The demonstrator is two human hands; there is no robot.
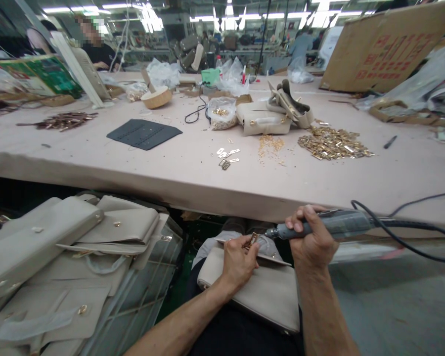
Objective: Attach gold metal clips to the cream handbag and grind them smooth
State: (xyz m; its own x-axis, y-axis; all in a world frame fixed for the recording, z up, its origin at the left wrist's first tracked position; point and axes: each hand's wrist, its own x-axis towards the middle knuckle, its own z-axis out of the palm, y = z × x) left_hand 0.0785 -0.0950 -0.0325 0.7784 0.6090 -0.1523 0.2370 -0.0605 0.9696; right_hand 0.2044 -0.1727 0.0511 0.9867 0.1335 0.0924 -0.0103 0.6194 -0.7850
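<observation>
A beige handbag (261, 294) lies across my lap, below the table edge. My left hand (239, 262) is closed on its flap, pinching a small gold metal fitting (252, 240) between the fingers. My right hand (311, 237) is wrapped around a grey corded electric screwdriver (330, 225), held level, with its tip against the gold fitting. The tool's black cable (404, 232) runs off to the right.
A pink worktable (193, 168) carries a heap of gold hardware (332, 143), small gold screws (270, 144), silver plates (227, 155), a dark grey leather piece (144, 133) and beige bags (270, 116). Stacked beige bags (59, 257) fill a bin at my left. Another person (94, 44) sits at the far left.
</observation>
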